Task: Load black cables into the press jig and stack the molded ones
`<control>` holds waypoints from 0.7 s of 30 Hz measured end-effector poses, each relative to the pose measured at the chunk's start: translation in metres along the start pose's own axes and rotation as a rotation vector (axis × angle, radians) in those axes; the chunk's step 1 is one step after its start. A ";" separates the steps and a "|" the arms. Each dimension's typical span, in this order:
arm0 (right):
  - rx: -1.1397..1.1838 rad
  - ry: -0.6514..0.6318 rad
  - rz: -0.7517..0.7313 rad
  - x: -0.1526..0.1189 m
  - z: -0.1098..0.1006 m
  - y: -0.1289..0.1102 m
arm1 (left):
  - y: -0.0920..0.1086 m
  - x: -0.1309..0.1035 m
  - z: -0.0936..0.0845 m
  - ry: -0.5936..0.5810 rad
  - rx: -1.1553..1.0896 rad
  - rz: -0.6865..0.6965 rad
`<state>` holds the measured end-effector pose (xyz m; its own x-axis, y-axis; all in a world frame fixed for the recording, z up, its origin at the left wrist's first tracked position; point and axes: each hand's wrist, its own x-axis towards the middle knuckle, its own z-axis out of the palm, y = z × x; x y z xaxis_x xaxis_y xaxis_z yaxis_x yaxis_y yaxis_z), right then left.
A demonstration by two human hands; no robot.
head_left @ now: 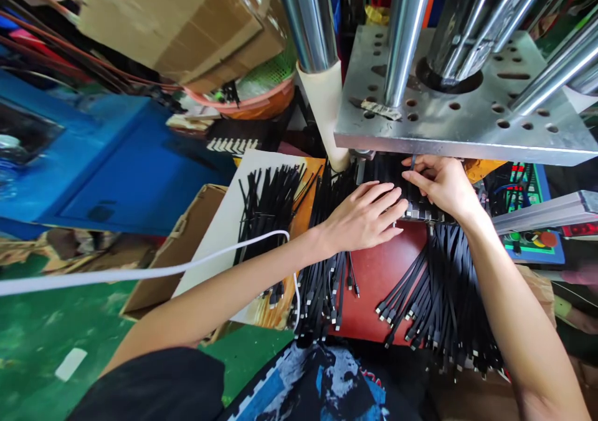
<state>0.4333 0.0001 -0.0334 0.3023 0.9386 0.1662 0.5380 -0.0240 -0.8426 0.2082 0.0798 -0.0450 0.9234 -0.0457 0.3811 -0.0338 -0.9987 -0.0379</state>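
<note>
My left hand (pixel 369 215) lies palm down with its fingers stretched out, resting at the front left edge of a dark metal fixture (pixel 385 169). Over the same fixture, my right hand (pixel 441 181) has thumb and forefinger pinched on a thin black cable (pixel 413 161). Part of the fixture is hidden under my hands and the steel plate above. Below my left hand hangs a pile of black cables (pixel 327 284) with small metal plugs. Another bundle of flat black cables (pixel 448 290) fans out below my right wrist on the red surface (pixel 364 309).
A thick steel press plate (pixel 448 128) with upright rods (pixel 406 41) hangs just above my hands. More cables (pixel 271 203) lie on a white board (pixel 210 253) at left. A white cord (pixel 140 274) crosses my left forearm. Control buttons (pixel 542 239) are at right.
</note>
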 end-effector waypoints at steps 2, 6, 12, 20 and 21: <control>-0.049 0.043 -0.022 0.002 0.002 0.000 | 0.009 0.002 -0.004 -0.032 0.050 -0.019; -0.263 0.187 -0.026 -0.011 0.003 -0.009 | 0.034 0.007 -0.010 -0.171 0.166 -0.119; -0.759 -0.009 -0.185 -0.067 0.001 -0.027 | 0.049 0.013 -0.013 -0.269 0.099 -0.250; -1.060 -0.017 0.011 -0.011 0.013 -0.027 | 0.011 0.039 -0.014 -0.227 -0.018 -0.340; -1.050 -0.017 -0.004 -0.004 0.014 -0.025 | 0.007 0.043 -0.014 -0.223 -0.022 -0.350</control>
<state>0.4079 0.0015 -0.0199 0.2923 0.9438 0.1542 0.9536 -0.2998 0.0269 0.2421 0.0709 -0.0161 0.9408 0.2998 0.1583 0.2907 -0.9536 0.0788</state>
